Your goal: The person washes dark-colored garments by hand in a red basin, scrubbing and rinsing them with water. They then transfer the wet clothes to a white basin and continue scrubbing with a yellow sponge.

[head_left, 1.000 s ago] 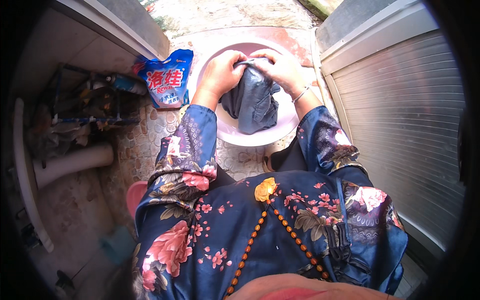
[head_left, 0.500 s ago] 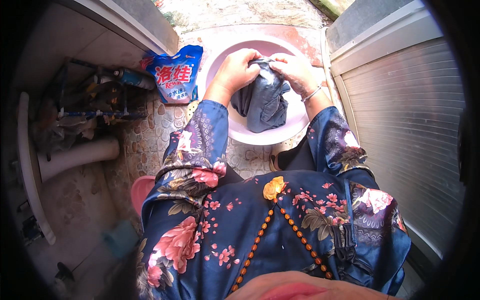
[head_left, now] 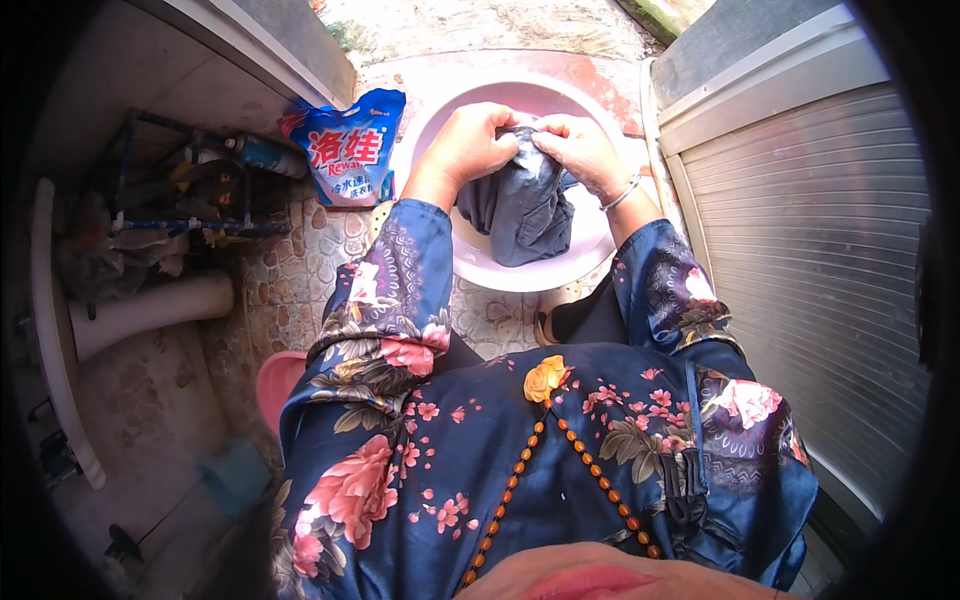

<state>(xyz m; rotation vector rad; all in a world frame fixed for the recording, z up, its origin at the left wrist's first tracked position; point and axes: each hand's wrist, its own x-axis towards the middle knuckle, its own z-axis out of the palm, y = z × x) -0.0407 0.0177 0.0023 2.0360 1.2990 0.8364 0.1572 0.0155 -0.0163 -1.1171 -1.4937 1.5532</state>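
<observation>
A dark grey wet garment (head_left: 530, 215) hangs from both my hands over a pale pink basin (head_left: 500, 278). At the garment's upper left, my left hand (head_left: 472, 145) is closed on the cloth, its fingertips partly hidden. My right hand (head_left: 588, 150), with a bracelet at the wrist, pinches the upper right of the same cloth. The two hands are close together, knuckles up, with a wet, shiny patch of fabric between them. The lower folds droop into the basin. Whatever lies under the garment is hidden.
A blue bag of washing powder (head_left: 350, 150) stands left of the basin. Farther left are a dark rack (head_left: 190, 228) with bottles and a white sink (head_left: 70, 340). A ribbed door panel (head_left: 810, 230) bounds the right side. A pink tub (head_left: 280, 388) sits by my left side.
Both hands have shifted slightly down, and my right hand has come nearer to my left one. The garment stays held over the basin.
</observation>
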